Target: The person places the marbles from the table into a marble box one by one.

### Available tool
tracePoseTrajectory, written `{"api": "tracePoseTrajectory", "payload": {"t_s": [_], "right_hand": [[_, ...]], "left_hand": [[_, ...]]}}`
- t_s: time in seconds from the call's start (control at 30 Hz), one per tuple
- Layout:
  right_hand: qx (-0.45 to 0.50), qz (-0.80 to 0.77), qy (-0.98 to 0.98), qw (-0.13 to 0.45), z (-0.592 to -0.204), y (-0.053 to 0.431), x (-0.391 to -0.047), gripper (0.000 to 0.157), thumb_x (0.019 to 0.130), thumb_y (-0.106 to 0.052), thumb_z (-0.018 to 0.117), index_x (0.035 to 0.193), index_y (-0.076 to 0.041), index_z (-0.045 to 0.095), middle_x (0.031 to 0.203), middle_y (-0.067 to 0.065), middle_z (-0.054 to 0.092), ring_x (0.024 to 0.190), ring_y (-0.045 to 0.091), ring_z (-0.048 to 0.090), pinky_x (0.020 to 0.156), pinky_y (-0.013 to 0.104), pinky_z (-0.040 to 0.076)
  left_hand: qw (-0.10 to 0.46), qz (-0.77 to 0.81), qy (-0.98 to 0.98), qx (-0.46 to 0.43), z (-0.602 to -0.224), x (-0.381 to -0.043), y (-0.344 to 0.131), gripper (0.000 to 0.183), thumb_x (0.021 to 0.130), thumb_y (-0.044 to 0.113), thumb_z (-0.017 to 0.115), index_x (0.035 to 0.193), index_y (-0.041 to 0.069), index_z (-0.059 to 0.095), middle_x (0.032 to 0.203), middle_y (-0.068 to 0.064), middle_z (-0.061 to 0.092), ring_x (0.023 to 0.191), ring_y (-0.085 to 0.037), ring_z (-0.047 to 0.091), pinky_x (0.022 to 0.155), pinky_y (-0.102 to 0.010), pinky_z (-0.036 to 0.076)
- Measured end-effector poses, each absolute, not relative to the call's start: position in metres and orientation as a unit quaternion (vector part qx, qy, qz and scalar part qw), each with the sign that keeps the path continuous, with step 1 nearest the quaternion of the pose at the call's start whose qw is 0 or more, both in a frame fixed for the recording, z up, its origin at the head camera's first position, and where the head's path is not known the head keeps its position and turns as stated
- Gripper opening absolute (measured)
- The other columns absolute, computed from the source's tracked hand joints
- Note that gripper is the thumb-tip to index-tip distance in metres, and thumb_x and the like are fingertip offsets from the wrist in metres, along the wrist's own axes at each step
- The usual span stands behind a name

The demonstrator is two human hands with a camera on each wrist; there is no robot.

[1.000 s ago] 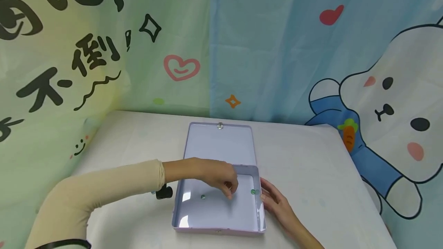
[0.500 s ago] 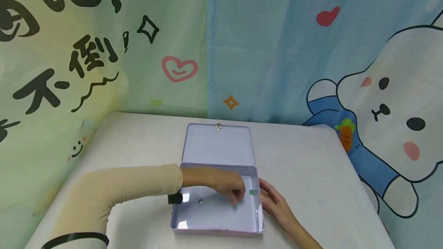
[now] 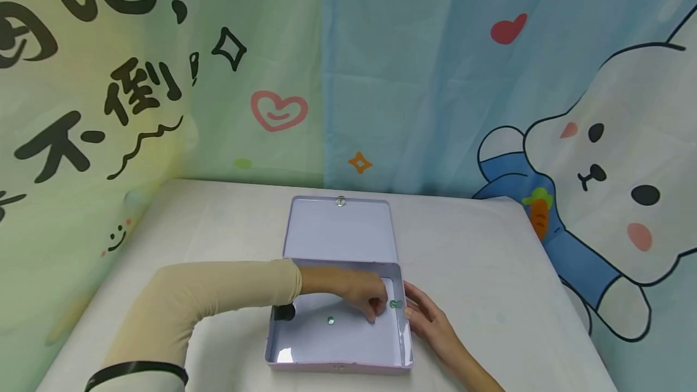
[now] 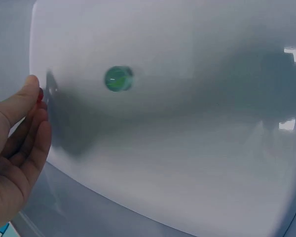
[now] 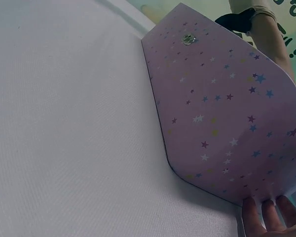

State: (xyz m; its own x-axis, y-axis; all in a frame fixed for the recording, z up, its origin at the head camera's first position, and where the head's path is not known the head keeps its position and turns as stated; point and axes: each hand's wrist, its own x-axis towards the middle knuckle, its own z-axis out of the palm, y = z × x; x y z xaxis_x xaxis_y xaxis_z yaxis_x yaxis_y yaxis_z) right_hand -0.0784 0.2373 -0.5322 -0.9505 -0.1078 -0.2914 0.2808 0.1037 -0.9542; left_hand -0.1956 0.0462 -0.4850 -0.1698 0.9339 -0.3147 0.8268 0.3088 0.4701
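Note:
A shallow tin box (image 3: 340, 368) stands on the white table with its lavender inside facing up. My left hand (image 3: 359, 292) reaches into it from the left, close over the floor. In the left wrist view its thumb and fingers pinch a red marble (image 4: 40, 95), mostly hidden by the fingertips. A green glass marble (image 4: 118, 79) lies on the box floor; another small green marble (image 3: 392, 303) sits by the right wall. My right hand (image 3: 435, 322) rests its extended fingers (image 5: 251, 215) against the right side of the box, outside.
The hinged lid (image 3: 340, 231) lies folded back behind the box, with a metal clasp (image 3: 340, 201) at its far edge. Pink star-printed walls show in the right wrist view. A printed curtain (image 3: 392, 77) hangs behind the white-covered table (image 3: 452, 241).
My left hand has moved rightward inside the box, toward its right wall. The green marble on the floor has rolled, lately to the right. My right hand stays at the box side.

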Motion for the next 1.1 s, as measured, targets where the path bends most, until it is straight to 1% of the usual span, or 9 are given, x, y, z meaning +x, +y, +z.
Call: {"api": "tracePoseTrajectory", "payload": {"t_s": [0.2, 0.37, 0.47, 0.7, 0.83, 0.97, 1.1], "right_hand": [[0.066, -0.662, 0.734, 0.138, -0.533, 0.237, -0.078, 0.054, 0.098, -0.019, 0.053, 0.149, -0.016, 0.035, 0.157, 0.015, 0.031, 0.141, 0.039, 0.036, 0.100, 0.032, 0.051], [0.076, -0.661, 0.733, 0.141, -0.534, 0.237, -0.078, 0.054, 0.097, -0.021, 0.054, 0.149, -0.020, 0.037, 0.157, 0.013, 0.032, 0.142, 0.039, 0.035, 0.101, 0.037, 0.050], [0.068, -0.662, 0.733, 0.143, -0.535, 0.237, -0.078, 0.054, 0.098, -0.021, 0.053, 0.149, -0.019, 0.037, 0.158, 0.014, 0.031, 0.142, 0.040, 0.034, 0.102, 0.039, 0.049], [0.072, -0.661, 0.734, 0.137, -0.536, 0.237, -0.080, 0.054, 0.097, -0.021, 0.054, 0.148, -0.020, 0.038, 0.157, 0.013, 0.032, 0.142, 0.039, 0.036, 0.101, 0.038, 0.050], [0.077, -0.660, 0.735, 0.138, -0.536, 0.237, -0.079, 0.054, 0.097, -0.022, 0.054, 0.148, -0.020, 0.038, 0.157, 0.013, 0.033, 0.141, 0.039, 0.037, 0.100, 0.037, 0.051], [0.079, -0.657, 0.736, 0.142, -0.536, 0.237, -0.078, 0.054, 0.097, -0.023, 0.055, 0.148, -0.021, 0.037, 0.157, 0.013, 0.032, 0.142, 0.039, 0.035, 0.101, 0.038, 0.050], [0.074, -0.655, 0.738, 0.144, -0.535, 0.236, -0.079, 0.055, 0.097, -0.023, 0.055, 0.148, -0.020, 0.037, 0.158, 0.013, 0.031, 0.142, 0.039, 0.034, 0.102, 0.039, 0.049]], "left_hand": [[0.276, 0.094, 0.764, 0.575, -0.491, -0.199, 0.047, 0.013, 0.083, 0.020, 0.076, 0.093, 0.012, 0.073, 0.081, 0.007, 0.067, 0.069, 0.002, 0.049, 0.061, -0.006, 0.037], [0.271, 0.089, 0.766, 0.576, -0.495, -0.199, 0.048, 0.014, 0.082, 0.019, 0.077, 0.093, 0.011, 0.073, 0.082, 0.006, 0.068, 0.069, 0.002, 0.049, 0.061, -0.005, 0.036], [0.267, 0.087, 0.768, 0.575, -0.497, -0.200, 0.048, 0.014, 0.082, 0.020, 0.078, 0.092, 0.011, 0.072, 0.081, 0.006, 0.067, 0.069, 0.002, 0.048, 0.061, -0.006, 0.036], [0.256, 0.076, 0.772, 0.576, -0.496, -0.201, 0.046, 0.014, 0.084, 0.023, 0.076, 0.092, 0.013, 0.072, 0.079, 0.008, 0.064, 0.069, 0.002, 0.048, 0.060, -0.006, 0.036], [0.247, 0.068, 0.771, 0.582, -0.494, -0.202, 0.046, 0.017, 0.085, 0.024, 0.076, 0.096, 0.013, 0.072, 0.082, 0.007, 0.066, 0.070, 0.001, 0.049, 0.061, -0.006, 0.037], [0.238, 0.072, 0.774, 0.582, -0.487, -0.203, 0.044, 0.021, 0.085, 0.025, 0.075, 0.103, 0.013, 0.072, 0.088, 0.008, 0.069, 0.072, 0.002, 0.052, 0.064, -0.006, 0.040], [0.235, 0.105, 0.776, 0.576, -0.466, -0.209, 0.037, 0.020, 0.090, 0.023, 0.069, 0.107, 0.011, 0.071, 0.087, 0.007, 0.067, 0.072, 0.000, 0.051, 0.064, -0.008, 0.042]]}}
